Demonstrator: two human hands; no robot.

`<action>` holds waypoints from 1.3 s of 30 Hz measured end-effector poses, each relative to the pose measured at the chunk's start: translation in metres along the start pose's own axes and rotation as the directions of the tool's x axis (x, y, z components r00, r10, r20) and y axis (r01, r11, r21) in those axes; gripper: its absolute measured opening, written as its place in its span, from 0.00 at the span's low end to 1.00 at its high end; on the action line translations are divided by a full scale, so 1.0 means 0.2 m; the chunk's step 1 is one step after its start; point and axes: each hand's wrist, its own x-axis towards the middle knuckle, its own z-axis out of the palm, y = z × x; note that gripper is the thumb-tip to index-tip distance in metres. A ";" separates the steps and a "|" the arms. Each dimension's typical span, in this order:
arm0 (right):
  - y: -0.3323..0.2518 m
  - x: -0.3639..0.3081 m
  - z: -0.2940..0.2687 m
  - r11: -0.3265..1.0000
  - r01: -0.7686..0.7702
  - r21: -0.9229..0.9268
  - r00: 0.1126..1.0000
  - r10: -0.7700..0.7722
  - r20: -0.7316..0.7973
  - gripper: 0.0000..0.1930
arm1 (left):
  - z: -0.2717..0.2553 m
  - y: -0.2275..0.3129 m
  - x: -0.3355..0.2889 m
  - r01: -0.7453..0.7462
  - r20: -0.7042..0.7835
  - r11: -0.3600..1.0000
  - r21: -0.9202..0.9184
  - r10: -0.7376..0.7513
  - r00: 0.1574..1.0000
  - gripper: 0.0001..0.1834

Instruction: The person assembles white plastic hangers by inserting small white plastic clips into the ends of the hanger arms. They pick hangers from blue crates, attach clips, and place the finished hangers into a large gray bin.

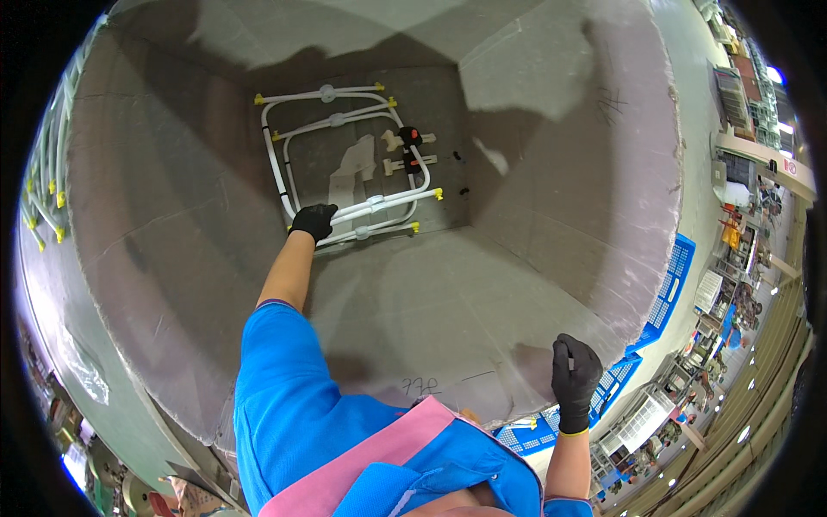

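Observation:
A deep grey box (370, 302) opens below me, and my left arm reaches down into it. My left hand (312, 221), in a black glove, is closed round the near-left corner of a white tubular frame (379, 205) with yellow end caps. A second white tubular frame (334, 121) lies beneath it on the box floor. Black clamp-like fittings (410, 138) with beige pieces sit on the frames' right side. My right hand (575, 379), also black-gloved, is raised by the box's near-right rim. Its fingers are curled in, with nothing visible in them.
The box walls rise high all round, with a rough rim (676, 155). Blue perforated crates (663, 293) stand outside to the right. More white tubes with yellow caps (53, 164) are stacked outside at the left. Shelves and equipment line the far right.

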 end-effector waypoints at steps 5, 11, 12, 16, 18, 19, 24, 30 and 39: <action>-0.01 0.00 -0.01 1.000 0.015 -0.012 1.000 -0.015 0.009 0.05 | 0.04 -0.02 -0.08 -0.054 -0.005 0.999 0.000 0.054 0.999 0.18; -0.04 -0.02 0.00 1.000 0.006 -0.015 0.999 -0.006 0.034 0.04 | 0.00 0.05 -0.04 -0.123 -0.015 0.992 -0.040 0.122 0.992 0.21; -0.05 -0.02 0.00 1.000 0.001 -0.010 0.999 -0.001 0.039 0.04 | -0.01 0.07 -0.01 -0.113 -0.007 0.992 -0.052 0.113 0.994 0.21; -0.05 -0.02 0.00 1.000 -0.004 -0.014 0.998 0.005 0.063 0.05 | -0.04 0.14 0.06 -0.104 0.006 0.986 -0.127 0.105 0.994 0.25; -0.05 -0.02 0.00 1.000 0.007 -0.023 0.998 -0.006 0.060 0.05 | -0.05 0.16 0.07 -0.113 -0.022 0.978 -0.176 0.110 0.994 0.26; -0.05 -0.01 0.00 1.000 0.003 -0.022 0.998 -0.002 0.067 0.05 | -0.06 0.17 0.06 -0.114 -0.038 0.977 -0.181 0.109 0.993 0.27; -0.06 -0.01 0.00 1.000 -0.011 -0.004 0.997 0.011 0.074 0.05 | -0.07 0.19 -0.03 -0.201 -0.082 0.962 -0.185 0.188 0.979 0.25; -0.06 0.00 0.00 0.999 -0.037 0.022 0.998 0.036 0.056 0.05 | 0.00 0.19 -0.24 -0.288 -0.091 0.943 -0.166 0.277 0.957 0.25; -0.07 0.02 0.00 1.000 -0.019 0.014 0.999 0.018 0.049 0.05 | 0.22 0.04 -0.43 -0.184 0.126 0.968 -0.172 0.206 0.970 0.29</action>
